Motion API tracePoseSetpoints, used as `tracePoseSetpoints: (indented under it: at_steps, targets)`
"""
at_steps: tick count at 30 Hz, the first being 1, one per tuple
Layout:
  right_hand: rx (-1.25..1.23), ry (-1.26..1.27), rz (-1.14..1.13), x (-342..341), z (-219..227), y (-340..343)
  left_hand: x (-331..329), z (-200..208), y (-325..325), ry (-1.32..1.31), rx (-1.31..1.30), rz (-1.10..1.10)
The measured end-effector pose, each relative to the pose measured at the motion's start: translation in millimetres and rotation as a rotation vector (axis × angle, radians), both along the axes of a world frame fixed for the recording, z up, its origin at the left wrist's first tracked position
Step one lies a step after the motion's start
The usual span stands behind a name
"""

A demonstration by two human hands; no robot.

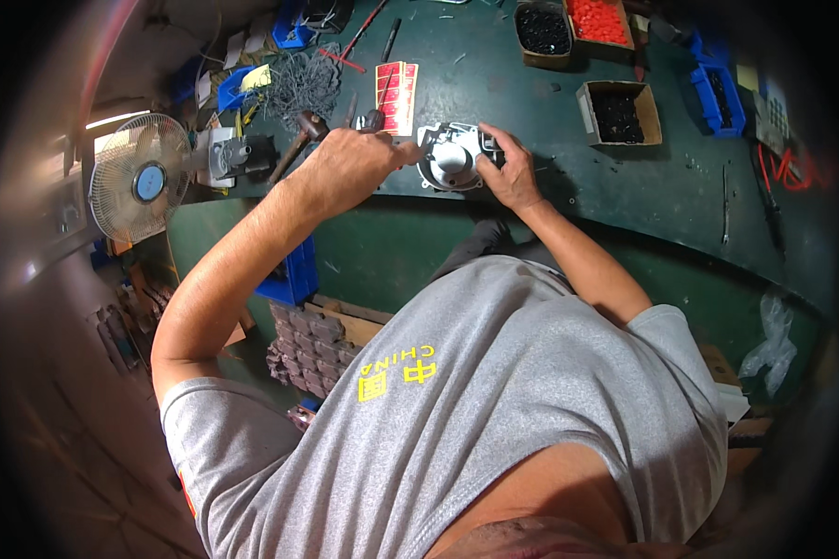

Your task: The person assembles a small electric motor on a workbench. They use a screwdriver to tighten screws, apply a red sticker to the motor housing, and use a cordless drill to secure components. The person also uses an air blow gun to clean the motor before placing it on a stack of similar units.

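Observation:
A silvery cast-metal housing with a round dome sits near the front edge of the green workbench. My right hand grips its right side, thumb and fingers spread around the rim. On the other side, my left hand is closed, its fingertips close to the housing's left edge. A small red spot shows at those fingers, but what they hold is hidden. Just beyond my left hand is a screwdriver with a dark handle, its shaft over red-and-yellow label sheets. A hammer lies left of it.
Farther left are a tangle of dark wires and a fan. Open boxes hold black parts and red parts; a blue bin stands at the right. Stacked metal parts sit below the bench.

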State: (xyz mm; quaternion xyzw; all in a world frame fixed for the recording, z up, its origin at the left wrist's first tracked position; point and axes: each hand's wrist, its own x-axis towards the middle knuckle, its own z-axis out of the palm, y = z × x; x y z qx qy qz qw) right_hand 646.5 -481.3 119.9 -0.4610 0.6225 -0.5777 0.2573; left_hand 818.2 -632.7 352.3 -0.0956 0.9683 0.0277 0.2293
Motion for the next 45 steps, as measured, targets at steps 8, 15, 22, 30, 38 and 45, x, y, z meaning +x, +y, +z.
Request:
tracePoseSetpoints:
  at_steps: [8,15,22,30,38,45]
  targets:
    - [-0.015,0.000,-0.009,-4,-4,0,14,19,12,0.343,-0.102,0.258]
    - [0.044,-0.030,0.023,-3,1,1,41,-16,65,0.811,0.826,1.846]
    - [0.013,-0.025,0.040,-3,-2,1,22,-21,40,0.601,1.154,1.739]
    - [-0.016,-0.043,-0.001,0,-1,0,5,4,-5,0.022,0.433,0.535]
    - [-0.023,-0.035,-0.006,-2,2,-2,10,-1,-8,0.194,0.151,-0.065]
    - [0.034,-0.013,0.030,-2,1,-3,12,-13,13,0.310,0.907,1.326]
